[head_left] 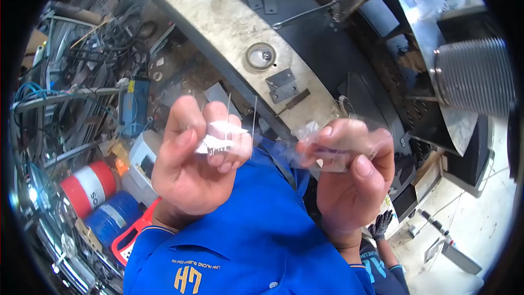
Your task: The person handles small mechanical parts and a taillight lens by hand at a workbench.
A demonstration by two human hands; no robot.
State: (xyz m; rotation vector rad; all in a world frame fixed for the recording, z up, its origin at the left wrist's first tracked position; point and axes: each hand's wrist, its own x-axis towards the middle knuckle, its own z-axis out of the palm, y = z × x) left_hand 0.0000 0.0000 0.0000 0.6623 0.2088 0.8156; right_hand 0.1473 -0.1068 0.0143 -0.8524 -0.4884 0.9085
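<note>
L hand [191,166], centre-left, holds thin rods [255,116], prob. stiff; R hand [352,188], centre-right, holds clear film [331,159], prob. light, slippery: grip edge

Plates [283,93] on bench [218,11], beyond hands [191,170]

Clear plastic [309,131] – blurred, co-worker [383,269] – partly hidden
</note>
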